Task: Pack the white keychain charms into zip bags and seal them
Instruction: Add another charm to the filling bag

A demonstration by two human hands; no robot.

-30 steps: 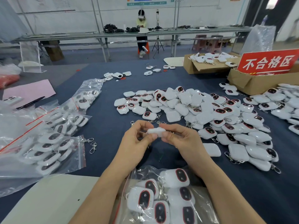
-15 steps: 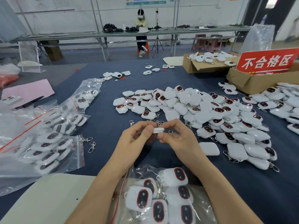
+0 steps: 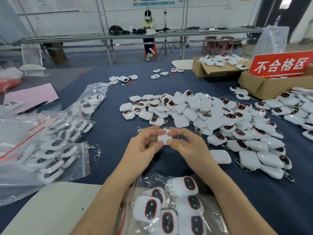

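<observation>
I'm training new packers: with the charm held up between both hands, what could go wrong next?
1. The left hand and right hand pinch only the edges of the white charm; it might slip onto the cloth.
2. The near zip bag lies under the forearms; pulling back could drag it and spill charms.
3. Loose clasps lie beside the filled bags; they could tangle or get swept in.

White charms [image 3: 211, 122] — black ovals rimmed red; navy cloth [image 3: 115, 133]; red sign [image 3: 281, 66] — white characters; pink sheet [image 3: 30, 95].
</observation>
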